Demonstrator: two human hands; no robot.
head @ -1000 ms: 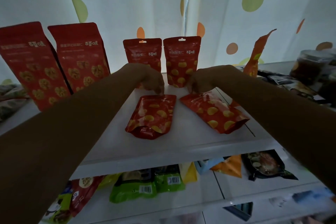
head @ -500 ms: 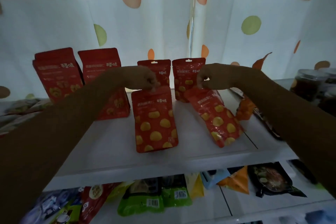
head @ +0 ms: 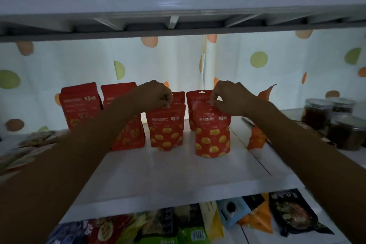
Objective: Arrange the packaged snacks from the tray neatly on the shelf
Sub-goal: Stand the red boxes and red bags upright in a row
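Head view, and both arms are up over the white shelf [head: 178, 176], one packet per hand. The left hand [head: 156, 96] has its fingers curled down, pinching the top seal of a small red stand-up plastic pouch [head: 165, 128] printed with yellow snack pieces. The right hand [head: 229, 98] pinches the top of a matching red pouch [head: 213, 132] the same way. Both packets are upright, bases down on the shelf as far as I can tell. They sit just in front of the back-row pouches [head: 195, 98], with the right one a touch nearer the front edge. Two taller red bags [head: 79, 105] stand off to the left. The trick now, I'd say, is to settle each base flat so the gusset spreads, then nudge the right one back level with its partner, labels square to the front. Fingers should ease off only once each packet stands alone, because light pouches like these look ready to topple.
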